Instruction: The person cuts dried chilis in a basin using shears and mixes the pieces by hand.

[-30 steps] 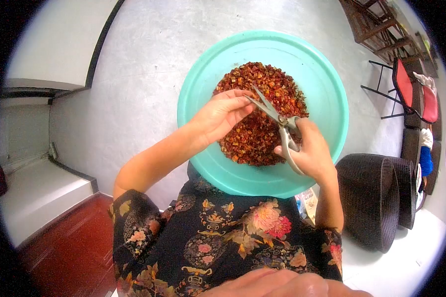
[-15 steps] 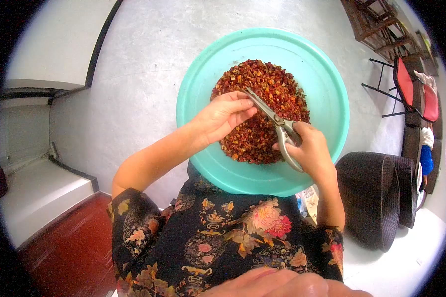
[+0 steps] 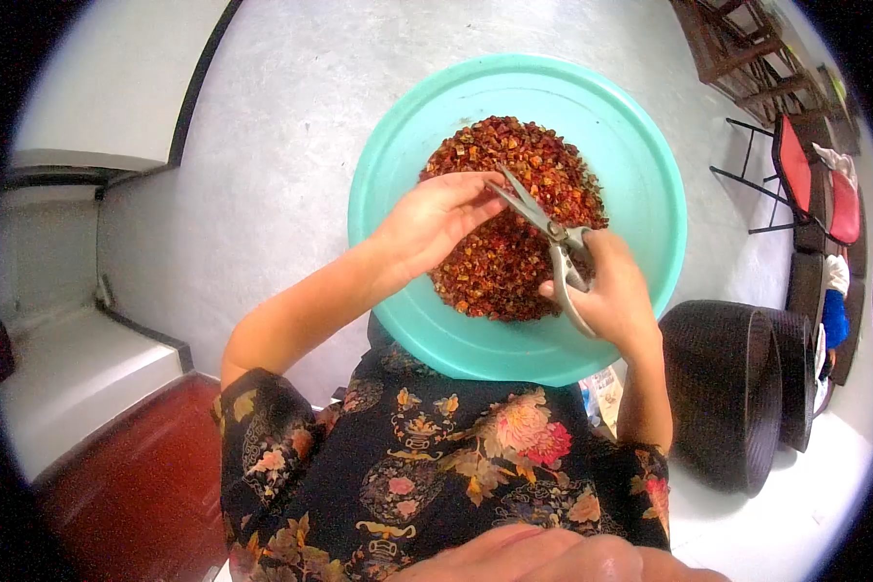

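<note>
My right hand [image 3: 611, 296] grips a pair of scissors [image 3: 557, 233] by the handles. Their blades are parted and point up and left, with the tips beside the fingers of my left hand [image 3: 443, 215]. Thumb and fingers of that left hand are pinched together by the blades; whatever is between them is too small to make out. Under both hands lies a heap of small red-brown and orange pieces [image 3: 509, 276], which look like cut dried chilies. The heap sits in a wide turquoise plastic basin [image 3: 640, 126].
Dark woven baskets or seats [image 3: 718, 398] stand right of the basin. Farther right is a red folding chair [image 3: 793, 170] with cloth on it, and a wooden rack [image 3: 747, 53] is behind. A white ledge [image 3: 87, 378] runs along the left, beside a red-brown floor area [image 3: 145, 475].
The scissor blades, nearly closed before, now stand apart. My left fingers have shifted slightly right along with the blade tips. The basin remains almost where it was.
</note>
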The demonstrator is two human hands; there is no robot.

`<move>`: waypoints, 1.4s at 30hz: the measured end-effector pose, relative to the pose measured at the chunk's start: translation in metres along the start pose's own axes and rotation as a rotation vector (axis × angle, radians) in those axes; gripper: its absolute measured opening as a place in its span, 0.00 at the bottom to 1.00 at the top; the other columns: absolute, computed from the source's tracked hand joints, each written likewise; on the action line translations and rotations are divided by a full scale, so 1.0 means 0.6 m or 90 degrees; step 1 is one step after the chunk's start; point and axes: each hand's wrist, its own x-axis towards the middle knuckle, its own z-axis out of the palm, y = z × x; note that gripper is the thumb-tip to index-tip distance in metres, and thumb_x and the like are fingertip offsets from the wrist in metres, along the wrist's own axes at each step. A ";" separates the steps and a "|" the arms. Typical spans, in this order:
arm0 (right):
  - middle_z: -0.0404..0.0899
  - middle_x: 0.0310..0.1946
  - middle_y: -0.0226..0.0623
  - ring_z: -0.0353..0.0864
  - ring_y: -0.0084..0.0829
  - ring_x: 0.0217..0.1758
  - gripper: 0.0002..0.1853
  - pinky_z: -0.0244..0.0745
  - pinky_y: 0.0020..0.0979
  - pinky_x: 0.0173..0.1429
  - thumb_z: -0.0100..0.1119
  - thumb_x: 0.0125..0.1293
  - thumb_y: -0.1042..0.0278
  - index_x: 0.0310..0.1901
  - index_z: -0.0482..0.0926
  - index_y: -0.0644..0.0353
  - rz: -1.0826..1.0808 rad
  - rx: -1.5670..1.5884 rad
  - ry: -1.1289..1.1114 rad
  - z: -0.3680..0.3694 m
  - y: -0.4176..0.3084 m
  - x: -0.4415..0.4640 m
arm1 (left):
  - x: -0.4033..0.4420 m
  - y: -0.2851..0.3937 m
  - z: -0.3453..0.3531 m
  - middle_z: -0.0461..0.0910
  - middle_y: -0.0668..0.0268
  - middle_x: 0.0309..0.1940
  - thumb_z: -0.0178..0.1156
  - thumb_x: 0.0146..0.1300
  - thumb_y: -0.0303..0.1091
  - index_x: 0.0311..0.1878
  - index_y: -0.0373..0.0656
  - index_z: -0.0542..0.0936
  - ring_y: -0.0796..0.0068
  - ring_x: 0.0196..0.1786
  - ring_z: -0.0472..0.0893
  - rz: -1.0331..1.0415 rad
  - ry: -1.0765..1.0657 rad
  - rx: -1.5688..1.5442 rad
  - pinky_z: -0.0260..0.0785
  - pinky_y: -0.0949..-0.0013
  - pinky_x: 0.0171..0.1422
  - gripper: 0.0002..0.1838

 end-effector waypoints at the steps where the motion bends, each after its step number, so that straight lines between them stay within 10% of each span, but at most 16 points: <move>1: 0.78 0.41 0.53 0.77 0.53 0.48 0.36 0.74 0.48 0.54 0.77 0.49 0.43 0.47 0.77 0.69 -0.001 0.000 -0.001 0.002 0.000 0.000 | -0.001 0.000 0.003 0.80 0.52 0.57 0.54 0.75 0.25 0.61 0.28 0.74 0.63 0.58 0.81 0.012 0.007 0.031 0.77 0.64 0.68 0.16; 18: 0.81 0.35 0.52 0.82 0.54 0.40 0.17 0.77 0.48 0.47 0.71 0.53 0.63 0.39 0.80 0.66 -0.053 -0.015 0.018 0.007 0.010 0.000 | -0.002 0.001 -0.004 0.80 0.60 0.48 0.57 0.72 0.22 0.53 0.35 0.74 0.70 0.51 0.83 -0.003 0.058 0.127 0.80 0.73 0.62 0.09; 42: 0.81 0.30 0.57 0.82 0.57 0.35 0.15 0.76 0.50 0.44 0.66 0.54 0.62 0.32 0.80 0.68 -0.006 0.022 0.023 0.018 0.004 0.002 | 0.018 -0.009 -0.014 0.82 0.63 0.47 0.60 0.71 0.26 0.47 0.41 0.78 0.71 0.49 0.83 -0.058 0.012 0.168 0.81 0.68 0.58 0.04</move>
